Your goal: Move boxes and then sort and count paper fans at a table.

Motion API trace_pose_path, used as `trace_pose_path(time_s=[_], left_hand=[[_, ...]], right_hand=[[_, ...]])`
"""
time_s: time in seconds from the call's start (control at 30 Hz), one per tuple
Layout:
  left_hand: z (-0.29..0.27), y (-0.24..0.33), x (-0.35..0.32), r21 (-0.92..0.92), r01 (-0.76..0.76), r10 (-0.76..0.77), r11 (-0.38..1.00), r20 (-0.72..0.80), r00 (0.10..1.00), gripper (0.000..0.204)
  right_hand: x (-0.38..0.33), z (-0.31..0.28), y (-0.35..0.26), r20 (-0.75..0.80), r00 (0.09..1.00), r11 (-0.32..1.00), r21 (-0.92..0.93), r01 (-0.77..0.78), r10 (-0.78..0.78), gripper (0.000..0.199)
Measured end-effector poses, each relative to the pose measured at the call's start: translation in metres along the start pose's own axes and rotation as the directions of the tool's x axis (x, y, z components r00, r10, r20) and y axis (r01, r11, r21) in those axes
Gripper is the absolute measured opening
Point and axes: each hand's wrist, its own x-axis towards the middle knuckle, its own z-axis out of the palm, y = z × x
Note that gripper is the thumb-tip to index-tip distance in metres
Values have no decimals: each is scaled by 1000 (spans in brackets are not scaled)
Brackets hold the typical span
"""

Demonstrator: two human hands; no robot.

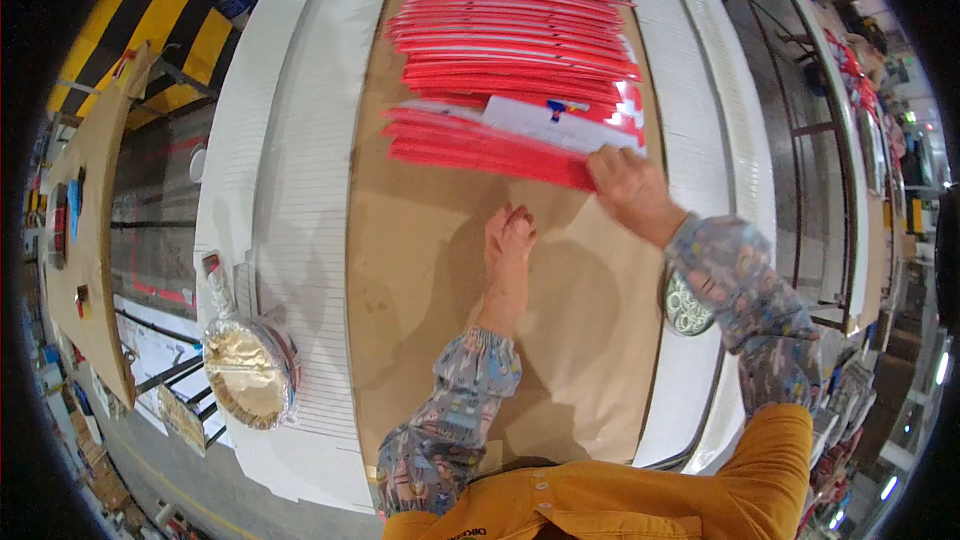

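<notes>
My right hand (628,190) is closed round the right end of a bundle of flat red-and-white sheets (485,148), tilted with the red edges toward me. Beyond it lies a long row of overlapping red-and-white sheets (510,25), reaching to the far end of the table. A white sheet with a small blue and yellow mark (530,118) shows behind the bundle. Nearer to me, my left hand (508,240) is over the brown board (420,320), apart from the sheets. Its fingers are loosely bent, slightly apart and somewhat blurred, with nothing visible in them.
At the left stands a round tub (250,380) wrapped in plastic, with a brush (218,285) at its rim. A clear dish of pale rings (687,305) sits right, partly behind my sleeve. White ribbed panels (305,240) flank the board. A wooden tabletop (95,230) stands far left.
</notes>
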Motion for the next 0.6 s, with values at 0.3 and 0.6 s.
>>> trace_pose_path(time_s=[0.3, 0.6], left_hand=[[1, 10, 2, 96, -195, 213, 976, -243, 946, 49], [-72, 47, -109, 5, -10, 11, 1000, -403, 915, 51]], right_hand=[[-37, 19, -121, 79, 993, 992, 88, -91, 84, 26], [-31, 78, 10, -191, 869, 872, 291, -394, 457, 34]])
